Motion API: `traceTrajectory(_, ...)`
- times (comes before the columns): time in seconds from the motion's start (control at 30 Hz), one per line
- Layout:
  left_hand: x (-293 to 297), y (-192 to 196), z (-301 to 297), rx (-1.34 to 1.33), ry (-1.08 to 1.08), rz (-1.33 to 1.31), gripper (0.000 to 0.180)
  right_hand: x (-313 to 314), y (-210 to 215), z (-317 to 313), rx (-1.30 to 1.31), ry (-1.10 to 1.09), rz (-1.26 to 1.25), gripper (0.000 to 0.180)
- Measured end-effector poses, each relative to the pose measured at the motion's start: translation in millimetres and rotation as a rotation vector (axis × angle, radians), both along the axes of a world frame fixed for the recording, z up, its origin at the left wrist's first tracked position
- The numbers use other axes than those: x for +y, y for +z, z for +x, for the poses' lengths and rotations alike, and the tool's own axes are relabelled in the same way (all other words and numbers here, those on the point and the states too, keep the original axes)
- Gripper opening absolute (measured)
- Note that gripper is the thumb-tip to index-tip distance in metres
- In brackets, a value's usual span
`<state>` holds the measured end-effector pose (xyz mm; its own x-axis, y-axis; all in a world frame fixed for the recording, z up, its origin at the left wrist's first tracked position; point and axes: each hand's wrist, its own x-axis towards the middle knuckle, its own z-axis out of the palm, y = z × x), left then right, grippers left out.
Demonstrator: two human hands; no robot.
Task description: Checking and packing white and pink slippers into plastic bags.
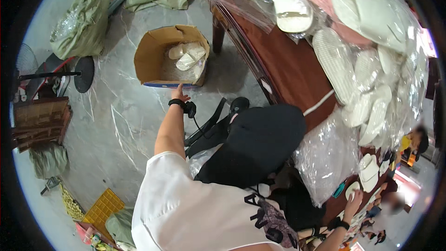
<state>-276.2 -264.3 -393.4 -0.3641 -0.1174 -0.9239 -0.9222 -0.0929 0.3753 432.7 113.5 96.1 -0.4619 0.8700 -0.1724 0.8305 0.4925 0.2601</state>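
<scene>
My left hand [179, 94] reaches out at the near side of an uncapped cardboard box [141, 62]. Its fingers are apart, with a fingertip at the box's rim; whether it touches cannot be told. Inside the box lie a few pale slippers [188, 60] in clear wrapping. Far to the right, my right hand [354, 203] closes on a white slipper [352, 189] at the brown table's edge. Beside it rest a pair of white slippers [369, 173] and a small teal item [339, 189]. Dark bands with a device circle both wrists.
The brown table [288, 60] bears many bagged white and pink slippers [334, 65] and a clear plastic bag [327, 158]. Green sacks [83, 21], a fan base [84, 74], wooden pieces [42, 118] and a yellow crate [103, 209] stand left. Other people appear at the far right.
</scene>
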Motion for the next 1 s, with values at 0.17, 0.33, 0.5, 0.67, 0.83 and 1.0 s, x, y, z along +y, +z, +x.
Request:
traceTrajectory(0.17,11,-44,-6,-0.049,0.108,0.062,0.085,-23,11,18,-0.054,-0.152,-0.103,0.020)
traceTrajectory(0.33,9,-82,-14,0.080,0.174,0.137,0.071,-32,22,37,-0.062,-0.296,-0.108,0.018)
traceTrajectory(0.5,7,-65,-43,0.328,0.136,0.059,0.037,-3,24,27,-0.057,-0.206,0.103,0.014)
traceTrajectory(0.67,-21,104,-68,0.508,-0.087,0.164,0.033,57,39,-77,0.245,-0.103,0.109,0.026)
traceTrajectory(0.83,-80,253,-35,0.581,-0.320,0.149,0.035,48,37,-274,0.702,0.140,-0.136,0.023)
traceTrajectory(1.0,-131,399,35,0.701,-0.453,-0.128,0.028,-64,34,-512,0.774,0.845,-0.502,0.015)
